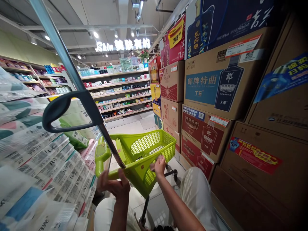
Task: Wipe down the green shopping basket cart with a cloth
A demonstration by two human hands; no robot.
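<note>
A lime-green shopping cart (pixel 149 141) with perforated basket walls stands before my knees. My left hand (pixel 116 186) is curled, fingers partly smeared, at the cart's near rim below its green handle (pixel 102 152). My right hand (pixel 160 165) presses its closed fingers against the near side wall of the basket. From those fingers sticks a small brownish, cloth-like piece (pixel 152 166); its exact kind is unclear. A metal pole (pixel 61 41) slants from the upper left down to the cart's rim. Partway along it sits a dark grey loop handle (pixel 69 110).
Stacked liquor cartons (pixel 209 83) wall in the right side. Plastic-wrapped paper packs (pixel 53 166) are piled on the left. Behind the cart, a tiled floor (pixel 130 125) leads to shelves of small boxes (pixel 120 86). A caster wheel (pixel 175 175) shows near my right knee.
</note>
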